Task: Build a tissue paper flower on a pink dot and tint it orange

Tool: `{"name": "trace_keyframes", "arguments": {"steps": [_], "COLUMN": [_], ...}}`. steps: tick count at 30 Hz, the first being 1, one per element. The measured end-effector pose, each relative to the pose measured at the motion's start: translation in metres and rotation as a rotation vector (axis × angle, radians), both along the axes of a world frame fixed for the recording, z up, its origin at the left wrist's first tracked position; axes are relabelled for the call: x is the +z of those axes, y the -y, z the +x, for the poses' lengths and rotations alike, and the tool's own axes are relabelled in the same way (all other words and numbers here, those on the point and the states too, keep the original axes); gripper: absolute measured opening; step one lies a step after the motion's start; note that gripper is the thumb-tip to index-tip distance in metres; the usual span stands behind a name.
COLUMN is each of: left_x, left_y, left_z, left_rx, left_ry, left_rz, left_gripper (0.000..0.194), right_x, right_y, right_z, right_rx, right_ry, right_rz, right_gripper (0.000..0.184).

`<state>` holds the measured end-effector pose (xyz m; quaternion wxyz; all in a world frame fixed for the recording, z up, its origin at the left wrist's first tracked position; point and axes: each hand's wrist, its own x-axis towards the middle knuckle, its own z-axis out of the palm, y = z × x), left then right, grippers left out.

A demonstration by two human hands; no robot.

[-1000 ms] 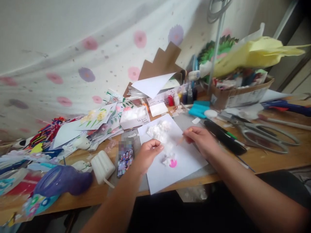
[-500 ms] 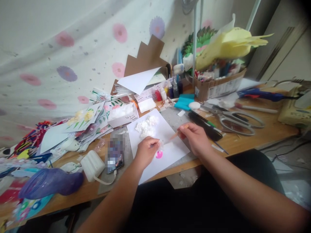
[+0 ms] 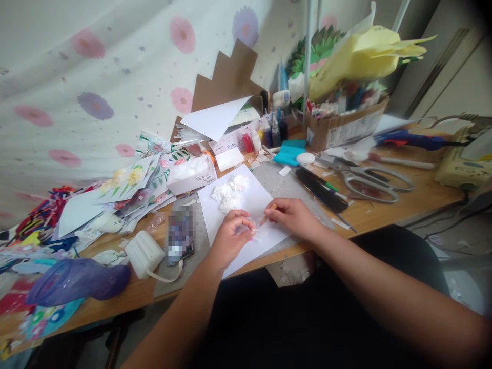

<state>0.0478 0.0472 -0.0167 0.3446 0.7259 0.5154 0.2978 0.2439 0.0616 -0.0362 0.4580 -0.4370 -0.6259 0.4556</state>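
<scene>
My left hand (image 3: 227, 238) is closed in a pinch over a sheet of white paper (image 3: 236, 264). A small whitish piece (image 3: 256, 231) is between its fingertips, too blurred to name. In my right hand (image 3: 292, 216) is a thin, tan, pointed stick (image 3: 264, 221), its tip close to the left fingertips. I cannot tell whether the tip touches the piece. Beyond the left hand, ruffled white paper-like clumps (image 3: 229, 193) lie on the sheet. A bright pink spot (image 3: 252, 238) is mostly hidden behind the left fingers.
Left of the sheet lie a phone (image 3: 180, 233) and a white charger block (image 3: 144, 253) with a cable. On the right are a black pen-like tool (image 3: 321, 189) and large scissors (image 3: 371, 184). Behind stand small paint bottles (image 3: 275, 132) and a cardboard box (image 3: 346, 128).
My right hand has moved left and closer to my left hand, bringing the stick's tip to the left fingertips. The left fingers have lifted and now cover most of the pink spot.
</scene>
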Motion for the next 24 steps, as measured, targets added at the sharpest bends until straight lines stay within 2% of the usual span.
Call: {"name": "trace_keyframes", "arguments": {"steps": [5, 9, 16, 24], "left_x": [-0.007, -0.013, -0.017, -0.016], "left_y": [-0.004, -0.008, -0.007, -0.004], "left_z": [0.006, 0.007, 0.002, -0.011], "left_rx": [0.104, 0.149, 0.133, 0.072], "left_ry": [-0.119, -0.162, -0.160, -0.022], "left_rz": [0.033, 0.060, 0.077, 0.153], "left_gripper": [0.006, 0.006, 0.009, 0.013], "right_x": [0.002, 0.006, 0.000, -0.001], "right_y": [0.000, 0.004, 0.002, -0.002], "right_z": [0.004, 0.004, -0.003, -0.003], "right_rx": [-0.095, -0.049, 0.047, 0.081], "right_ry": [-0.005, -0.021, 0.104, 0.173], "right_rz": [0.029, 0.040, 0.045, 0.003], "right_gripper": [0.020, 0.023, 0.021, 0.022]}}
